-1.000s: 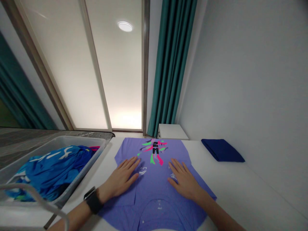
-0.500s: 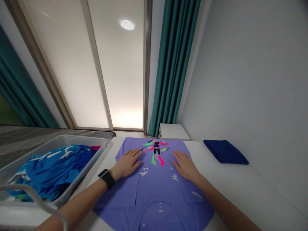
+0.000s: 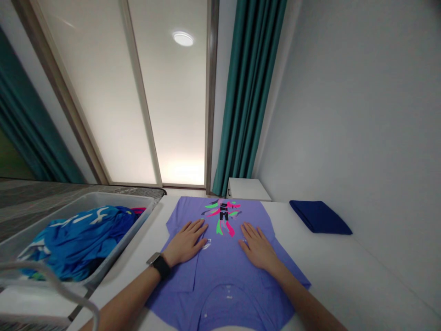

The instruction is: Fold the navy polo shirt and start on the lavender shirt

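A purple T-shirt [image 3: 223,262] lies spread on the white table, its collar toward me and a pink, green and black print at its far end. Flat on the shirt's left half rests my left hand [image 3: 186,240], fingers stretched out, a black-banded watch [image 3: 159,265] on the wrist. My right hand [image 3: 258,246] lies palm down on the right half, its fingers spread. Both hands touch the fabric and grip nothing. The hands and forearms cover parts of the sleeves and of the small white lettering.
To the left, a grey plastic bin [image 3: 99,197] holds a heap of blue clothing [image 3: 86,239]. A folded navy cloth [image 3: 319,216] lies on the table [image 3: 344,280] near the right wall. A pale curved tube [image 3: 51,280] crosses the lower left. Behind the table stands a white cabinet [image 3: 250,188].
Both hands have slid slightly inward over the shirt, the right one also a little nearer to me. The right sleeve's tip now shows more beyond my forearm. The view has shifted slightly.
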A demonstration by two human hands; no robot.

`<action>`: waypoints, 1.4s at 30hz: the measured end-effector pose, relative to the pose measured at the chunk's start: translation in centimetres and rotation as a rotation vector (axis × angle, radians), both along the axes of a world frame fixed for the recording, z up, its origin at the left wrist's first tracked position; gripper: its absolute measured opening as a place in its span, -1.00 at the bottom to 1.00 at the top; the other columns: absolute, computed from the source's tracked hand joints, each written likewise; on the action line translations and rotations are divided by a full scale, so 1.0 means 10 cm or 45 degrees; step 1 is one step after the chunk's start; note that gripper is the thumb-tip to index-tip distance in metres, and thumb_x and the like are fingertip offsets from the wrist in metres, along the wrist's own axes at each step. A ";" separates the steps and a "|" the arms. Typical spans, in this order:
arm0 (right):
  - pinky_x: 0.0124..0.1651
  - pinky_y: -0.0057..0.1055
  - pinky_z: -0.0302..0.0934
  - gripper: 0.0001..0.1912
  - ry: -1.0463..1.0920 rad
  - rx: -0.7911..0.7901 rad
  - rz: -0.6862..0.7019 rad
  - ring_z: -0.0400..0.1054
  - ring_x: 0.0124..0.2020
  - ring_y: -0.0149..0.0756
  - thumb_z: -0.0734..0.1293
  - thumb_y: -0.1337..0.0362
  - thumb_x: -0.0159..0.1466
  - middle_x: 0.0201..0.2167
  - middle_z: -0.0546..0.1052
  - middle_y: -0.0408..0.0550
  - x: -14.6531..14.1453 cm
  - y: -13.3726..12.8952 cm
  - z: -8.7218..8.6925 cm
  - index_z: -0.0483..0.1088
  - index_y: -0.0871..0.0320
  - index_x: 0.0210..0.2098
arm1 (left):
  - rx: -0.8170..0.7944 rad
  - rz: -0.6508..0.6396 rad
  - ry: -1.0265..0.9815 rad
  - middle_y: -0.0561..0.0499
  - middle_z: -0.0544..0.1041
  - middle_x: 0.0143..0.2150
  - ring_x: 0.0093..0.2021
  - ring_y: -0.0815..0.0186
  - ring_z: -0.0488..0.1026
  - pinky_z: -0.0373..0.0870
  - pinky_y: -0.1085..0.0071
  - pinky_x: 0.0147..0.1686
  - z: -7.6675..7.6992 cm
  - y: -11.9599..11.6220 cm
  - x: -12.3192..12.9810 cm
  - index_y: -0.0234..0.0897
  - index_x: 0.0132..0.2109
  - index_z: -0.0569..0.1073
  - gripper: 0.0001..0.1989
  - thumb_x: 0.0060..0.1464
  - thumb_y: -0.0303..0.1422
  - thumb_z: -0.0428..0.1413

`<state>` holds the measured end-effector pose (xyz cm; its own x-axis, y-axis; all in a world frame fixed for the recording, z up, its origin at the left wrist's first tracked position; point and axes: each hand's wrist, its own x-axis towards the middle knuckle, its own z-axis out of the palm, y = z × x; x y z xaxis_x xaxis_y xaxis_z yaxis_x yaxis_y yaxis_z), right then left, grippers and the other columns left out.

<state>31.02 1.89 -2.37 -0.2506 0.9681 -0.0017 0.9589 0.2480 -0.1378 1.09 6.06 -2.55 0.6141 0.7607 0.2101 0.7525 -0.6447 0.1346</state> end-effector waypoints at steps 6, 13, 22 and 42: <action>0.39 -0.07 -0.36 -0.33 0.017 0.014 0.010 -0.22 0.41 -0.20 -0.07 -0.01 0.41 0.40 -0.04 0.04 0.00 -0.12 -0.01 -0.03 0.23 0.38 | 0.000 0.007 -0.003 -0.07 0.17 0.38 0.37 0.21 0.08 0.00 0.13 0.33 -0.01 -0.13 -0.01 -0.13 0.35 0.17 -0.45 0.33 -0.03 -0.19; 0.40 -0.06 -0.38 -0.34 0.040 0.051 0.008 -0.21 0.41 -0.18 -0.08 -0.03 0.42 0.40 -0.03 -0.01 0.03 -0.33 -0.08 -0.03 0.18 0.38 | -0.018 0.002 -0.008 -0.05 0.13 0.39 0.38 0.21 0.06 -0.02 0.12 0.34 -0.01 -0.36 -0.04 -0.09 0.37 0.13 -0.46 0.34 -0.04 -0.19; 0.40 -0.06 -0.43 -0.35 0.057 -0.041 0.120 -0.25 0.42 -0.20 -0.06 -0.02 0.42 0.41 -0.03 0.00 -0.03 -0.03 0.10 -0.03 0.18 0.38 | -0.039 0.086 0.031 -0.06 0.21 0.36 0.35 0.20 0.13 0.01 0.09 0.31 0.17 -0.01 -0.11 -0.11 0.34 0.17 -0.46 0.34 -0.04 -0.23; 0.32 -0.10 -0.08 -0.49 0.178 0.114 0.343 0.07 0.31 -0.09 0.09 0.19 0.39 0.29 0.24 0.17 -0.91 1.38 -0.02 0.23 0.26 0.26 | -0.140 0.746 -0.152 -0.06 0.56 -0.04 -0.04 0.23 0.49 0.33 0.40 -0.08 0.11 1.86 -0.77 -0.22 -0.13 0.55 -0.76 0.18 -0.40 -0.01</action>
<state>21.90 15.69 -2.53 -0.4900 0.8615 0.1331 0.8303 0.5078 -0.2298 -6.61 24.68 -1.45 0.0633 0.9863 0.1526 0.9535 -0.1049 0.2827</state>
